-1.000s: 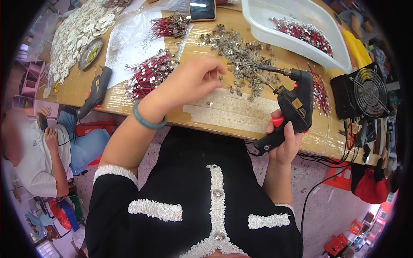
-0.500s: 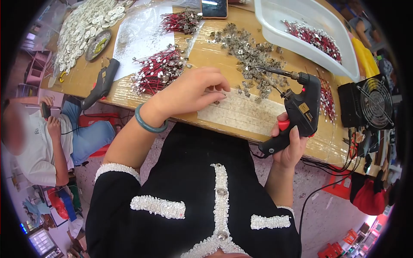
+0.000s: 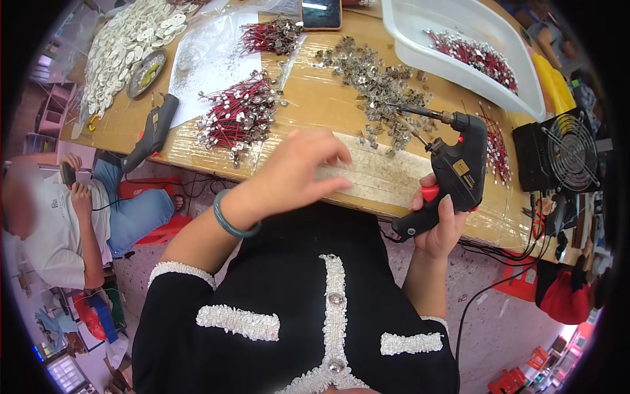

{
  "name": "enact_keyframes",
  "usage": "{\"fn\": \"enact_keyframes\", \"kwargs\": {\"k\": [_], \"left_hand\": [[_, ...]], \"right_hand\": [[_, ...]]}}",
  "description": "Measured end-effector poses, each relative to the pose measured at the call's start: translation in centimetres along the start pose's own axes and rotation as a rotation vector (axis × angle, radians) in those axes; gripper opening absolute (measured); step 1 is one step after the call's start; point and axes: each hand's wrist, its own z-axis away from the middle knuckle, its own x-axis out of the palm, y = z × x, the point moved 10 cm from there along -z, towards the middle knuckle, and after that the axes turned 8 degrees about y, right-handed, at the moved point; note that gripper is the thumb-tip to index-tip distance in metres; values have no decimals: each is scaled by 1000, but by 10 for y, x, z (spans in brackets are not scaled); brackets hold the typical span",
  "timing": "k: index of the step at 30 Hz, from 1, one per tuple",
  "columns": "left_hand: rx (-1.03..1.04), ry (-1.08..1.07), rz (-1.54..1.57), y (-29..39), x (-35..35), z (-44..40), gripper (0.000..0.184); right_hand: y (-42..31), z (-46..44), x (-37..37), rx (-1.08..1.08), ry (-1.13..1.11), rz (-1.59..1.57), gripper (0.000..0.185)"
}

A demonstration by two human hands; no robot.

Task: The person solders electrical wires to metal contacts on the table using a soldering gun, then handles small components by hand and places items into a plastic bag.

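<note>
My right hand (image 3: 441, 220) grips a black soldering gun (image 3: 459, 164) with a red trigger, its tip pointing left over a heap of small metal pieces (image 3: 384, 85). My left hand (image 3: 305, 167) hovers at the left end of a pale, stained board strip (image 3: 387, 174), thumb and fingers apart, and I see nothing between them. Beyond that hand lies a pile of red wires with white and metal ends (image 3: 239, 111). A second bunch of red wires (image 3: 270, 36) rests farther back.
A white tub (image 3: 400, 29) holds more red wires at the back right. A black fan (image 3: 567, 154) stands at the right edge, near cables. To the left are another soldering gun (image 3: 152, 131), a small dish (image 3: 144, 72) and white discs (image 3: 125, 52). A person (image 3: 59, 217) sits at far left.
My left hand has come down and slightly nearer my body, and its thumb and fingers have spread from a near pinch. The right hand keeps the soldering gun in about the same place.
</note>
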Motion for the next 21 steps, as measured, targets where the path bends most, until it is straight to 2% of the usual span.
{"fn": "enact_keyframes", "kwargs": {"k": [2,6,9,10,13,16,21], "left_hand": [[-138,61,55,-21,-12,-8,14],[2,34,-139,-28,-7,-15,14],[-24,-36,-97,-13,4,-8,13],[52,-14,-105,-7,8,-5,15],[49,-52,-60,-7,7,-4,16],[-138,-17,84,-28,1,-17,19],[1,-46,-32,-28,15,-44,16]], "right_hand": [[-1,0,-1,-1,-1,-22,39],[0,-1,-3,7,8,-84,38],[-1,2,-1,-6,6,-23,39],[-2,2,0,-16,-4,8,40],[0,1,0,-9,-18,-17,40],[1,1,-2,1,-17,-105,37],[-1,1,-1,-4,-19,-98,37]]}}
